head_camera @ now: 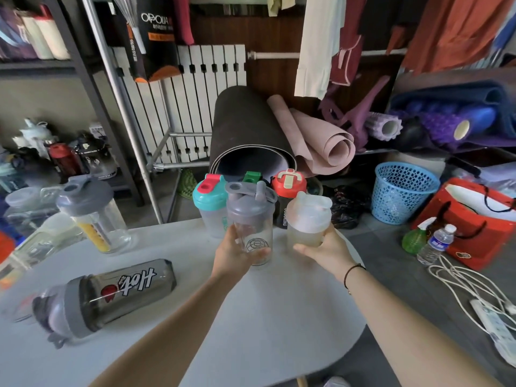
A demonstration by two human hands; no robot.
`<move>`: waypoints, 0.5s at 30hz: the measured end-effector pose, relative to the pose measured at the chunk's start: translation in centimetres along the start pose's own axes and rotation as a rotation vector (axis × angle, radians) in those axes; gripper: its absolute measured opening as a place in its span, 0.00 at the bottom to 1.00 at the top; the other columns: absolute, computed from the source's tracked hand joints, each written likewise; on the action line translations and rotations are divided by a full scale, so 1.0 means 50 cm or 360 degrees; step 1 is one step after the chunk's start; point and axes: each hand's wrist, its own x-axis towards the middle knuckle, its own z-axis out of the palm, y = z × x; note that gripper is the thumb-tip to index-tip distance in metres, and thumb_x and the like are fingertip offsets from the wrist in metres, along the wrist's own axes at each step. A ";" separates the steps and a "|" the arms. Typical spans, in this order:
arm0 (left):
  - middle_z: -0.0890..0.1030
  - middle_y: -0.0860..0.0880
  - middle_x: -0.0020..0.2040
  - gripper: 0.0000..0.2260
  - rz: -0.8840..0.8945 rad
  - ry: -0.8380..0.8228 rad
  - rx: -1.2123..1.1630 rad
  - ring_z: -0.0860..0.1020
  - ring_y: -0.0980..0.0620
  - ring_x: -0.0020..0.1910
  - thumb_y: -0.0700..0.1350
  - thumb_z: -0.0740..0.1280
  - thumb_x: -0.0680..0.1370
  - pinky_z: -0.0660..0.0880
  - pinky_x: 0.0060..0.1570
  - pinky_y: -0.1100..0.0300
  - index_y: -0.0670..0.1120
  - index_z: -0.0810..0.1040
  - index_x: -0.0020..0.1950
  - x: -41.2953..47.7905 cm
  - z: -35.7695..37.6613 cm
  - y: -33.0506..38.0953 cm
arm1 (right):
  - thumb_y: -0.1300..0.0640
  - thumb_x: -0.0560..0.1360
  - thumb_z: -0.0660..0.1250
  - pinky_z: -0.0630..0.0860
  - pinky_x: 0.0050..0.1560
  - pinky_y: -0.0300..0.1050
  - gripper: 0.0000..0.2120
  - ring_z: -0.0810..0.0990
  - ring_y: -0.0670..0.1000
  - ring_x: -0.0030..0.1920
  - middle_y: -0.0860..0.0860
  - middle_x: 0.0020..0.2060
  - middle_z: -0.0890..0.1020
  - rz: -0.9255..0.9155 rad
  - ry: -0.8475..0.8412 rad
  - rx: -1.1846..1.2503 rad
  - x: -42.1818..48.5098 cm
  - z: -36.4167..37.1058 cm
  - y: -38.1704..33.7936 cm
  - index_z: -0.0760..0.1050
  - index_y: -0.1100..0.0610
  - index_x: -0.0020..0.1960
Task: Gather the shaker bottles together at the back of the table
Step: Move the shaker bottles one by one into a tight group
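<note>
Two shakers reach the table's back edge

Left hand point(237, 254) grips the grey-lidded bottle point(251, 219), right hand point(326, 251) the cloudy bottle point(307, 219), both upright beside the back-edge cluster, probably to join it.

Single head-worn wide-angle view, looking forward and down, close over the white table point(293, 303), facing the cluttered back wall.
</note>
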 end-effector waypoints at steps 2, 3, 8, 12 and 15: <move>0.78 0.60 0.49 0.24 0.0003 0.0007 0.0020 0.79 0.55 0.47 0.53 0.80 0.60 0.77 0.43 0.60 0.60 0.71 0.49 0.005 0.006 -0.010 | 0.45 0.59 0.79 0.72 0.53 0.42 0.35 0.77 0.48 0.55 0.41 0.52 0.77 0.0004 0.0008 -0.0008 0.002 0.001 0.003 0.63 0.38 0.59; 0.78 0.61 0.49 0.25 0.0010 0.0010 0.0034 0.79 0.53 0.48 0.53 0.80 0.60 0.77 0.45 0.57 0.59 0.71 0.50 0.006 0.009 -0.014 | 0.46 0.60 0.79 0.72 0.53 0.42 0.35 0.76 0.47 0.55 0.41 0.52 0.77 0.0005 0.0011 -0.0012 0.003 0.002 0.004 0.62 0.38 0.59; 0.75 0.66 0.49 0.24 0.0065 -0.0016 0.0064 0.76 0.60 0.50 0.53 0.79 0.60 0.71 0.44 0.65 0.60 0.70 0.49 0.010 0.024 -0.016 | 0.45 0.61 0.79 0.70 0.52 0.41 0.39 0.75 0.46 0.54 0.40 0.51 0.76 0.0004 0.0013 -0.0022 0.005 0.005 0.009 0.63 0.42 0.66; 0.75 0.66 0.49 0.25 0.0066 -0.0025 0.0029 0.75 0.66 0.48 0.54 0.79 0.60 0.70 0.38 0.72 0.63 0.68 0.50 0.008 0.040 -0.005 | 0.45 0.61 0.79 0.70 0.52 0.41 0.41 0.75 0.46 0.54 0.41 0.53 0.76 0.0022 0.0020 -0.0030 0.004 0.005 0.009 0.63 0.44 0.69; 0.74 0.67 0.50 0.29 0.0078 -0.0002 0.0003 0.76 0.64 0.48 0.53 0.78 0.60 0.70 0.35 0.76 0.60 0.68 0.55 0.005 0.049 0.000 | 0.44 0.61 0.79 0.69 0.52 0.42 0.42 0.74 0.46 0.54 0.41 0.54 0.76 0.0029 0.0018 -0.0039 0.004 0.006 0.009 0.62 0.45 0.70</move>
